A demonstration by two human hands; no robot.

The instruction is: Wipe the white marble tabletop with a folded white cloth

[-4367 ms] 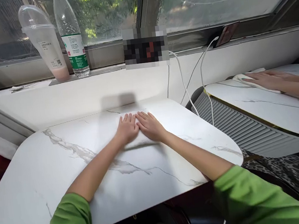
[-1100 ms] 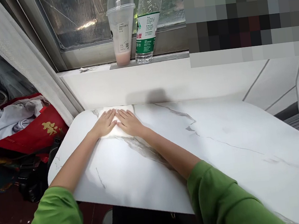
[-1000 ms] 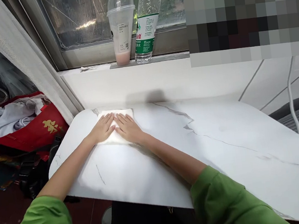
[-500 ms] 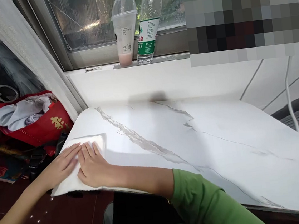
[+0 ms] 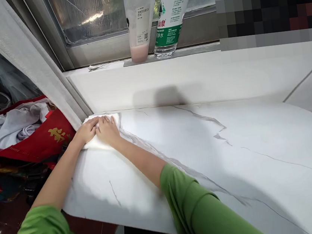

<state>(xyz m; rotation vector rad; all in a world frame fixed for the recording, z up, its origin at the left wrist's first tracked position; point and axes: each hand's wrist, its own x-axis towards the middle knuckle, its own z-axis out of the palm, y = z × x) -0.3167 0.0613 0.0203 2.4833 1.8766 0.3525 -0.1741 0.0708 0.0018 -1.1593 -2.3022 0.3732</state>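
A folded white cloth (image 5: 97, 142) lies flat on the white marble-patterned table (image 5: 142, 193), at its far left corner by the wall. My left hand (image 5: 87, 130) rests on the cloth's left part, fingers stretched out towards the right. Beside it, my right hand (image 5: 107, 131) presses on the cloth with its fingers pointing away from me. The fingertips of both hands almost meet. Both palms face down and hide part of the cloth.
On the window ledge above stand a plastic cup (image 5: 141, 24) with pink liquid and a labelled water bottle (image 5: 171, 21). A red bag (image 5: 43, 141) holding pale clothing sits left of the table, below a white curtain (image 5: 25, 56). The upper right is pixelated.
Both hands have slid the cloth away from me, from the table's near left edge to the far left corner. The camera view has moved closer to the window ledge.
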